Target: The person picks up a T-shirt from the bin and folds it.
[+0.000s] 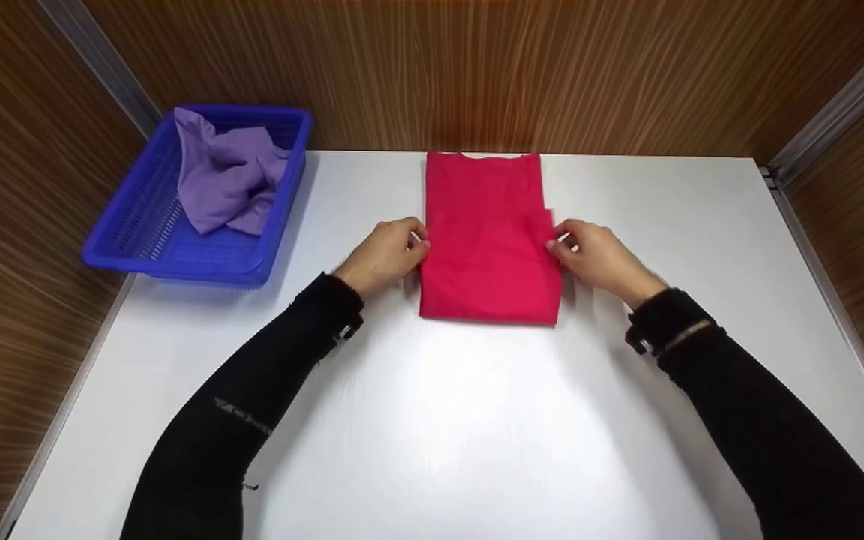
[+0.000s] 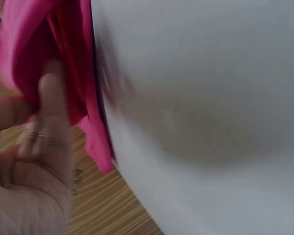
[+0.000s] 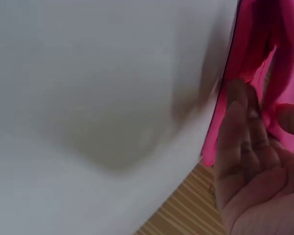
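Note:
A red shirt point(image 1: 486, 247), folded into a narrow upright rectangle, lies on the white table with its neckline toward the back wall. Its front part is doubled over, and that upper layer juts out slightly at the right edge. My left hand point(image 1: 385, 255) pinches the left edge of this layer between thumb and fingers. At the opposite edge my right hand point(image 1: 598, 259) holds the fold the same way. Both wrist views show the fingers at the gap between the cloth layers; the left fingers point(image 2: 51, 98) are blurred there, and the right fingers point(image 3: 237, 117) reach under the upper layer.
At the back left stands a blue plastic basket point(image 1: 177, 264) with a crumpled purple cloth point(image 1: 226, 176) in it. Wood-grain panels point(image 1: 372, 75) enclose the white table point(image 1: 477, 427) at the back and sides. The shirt's neckline end lies close to the back panel.

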Action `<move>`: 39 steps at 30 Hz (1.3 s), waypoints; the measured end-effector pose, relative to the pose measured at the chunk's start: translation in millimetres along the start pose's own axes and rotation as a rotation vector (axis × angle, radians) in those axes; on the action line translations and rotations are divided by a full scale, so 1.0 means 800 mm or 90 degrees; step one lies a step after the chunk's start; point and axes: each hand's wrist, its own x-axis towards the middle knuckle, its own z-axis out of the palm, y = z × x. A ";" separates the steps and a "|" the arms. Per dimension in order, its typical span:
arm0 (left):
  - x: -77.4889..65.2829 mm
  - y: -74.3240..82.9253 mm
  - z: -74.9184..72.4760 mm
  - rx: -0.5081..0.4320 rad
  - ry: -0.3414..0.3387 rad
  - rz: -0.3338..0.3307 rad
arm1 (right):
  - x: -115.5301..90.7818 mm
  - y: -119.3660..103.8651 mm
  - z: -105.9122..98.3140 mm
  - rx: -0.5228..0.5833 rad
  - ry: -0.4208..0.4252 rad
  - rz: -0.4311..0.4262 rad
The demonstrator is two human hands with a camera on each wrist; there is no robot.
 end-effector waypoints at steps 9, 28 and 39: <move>0.037 -0.002 -0.003 -0.098 0.020 -0.060 | 0.037 -0.003 0.005 0.002 0.033 0.056; 0.013 0.018 0.034 0.329 -0.070 0.200 | 0.011 -0.035 0.035 -0.159 -0.086 -0.140; -0.023 0.014 0.052 0.431 -0.238 0.228 | -0.016 -0.038 0.068 -0.269 -0.272 -0.188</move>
